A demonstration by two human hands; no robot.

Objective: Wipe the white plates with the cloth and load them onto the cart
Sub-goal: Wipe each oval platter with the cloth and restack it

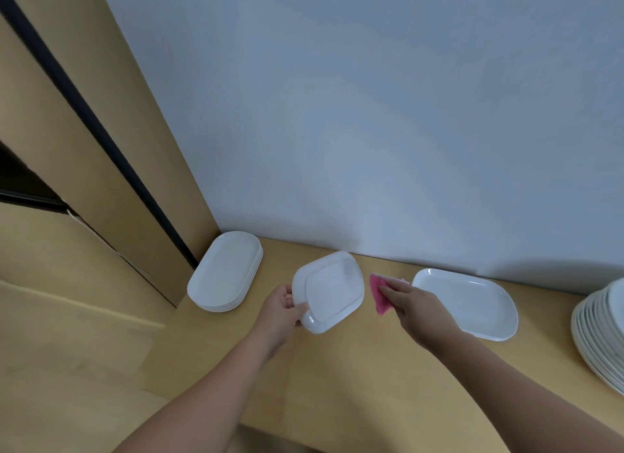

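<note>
White plate (332, 290), tilted above the wooden counter (337, 368), is held at its near rim by the left hand (283, 312) with fingers curled, while the right hand (415, 304) pinches a pink cloth (380, 294) just beside it; wiping likely goes best with the plate braced steady.

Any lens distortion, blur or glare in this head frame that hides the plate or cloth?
Head view: wide-angle distortion slants the wall and cabinet; slightly soft, no harsh glare; plate in left hand and pink cloth in right hand are readable.
</note>
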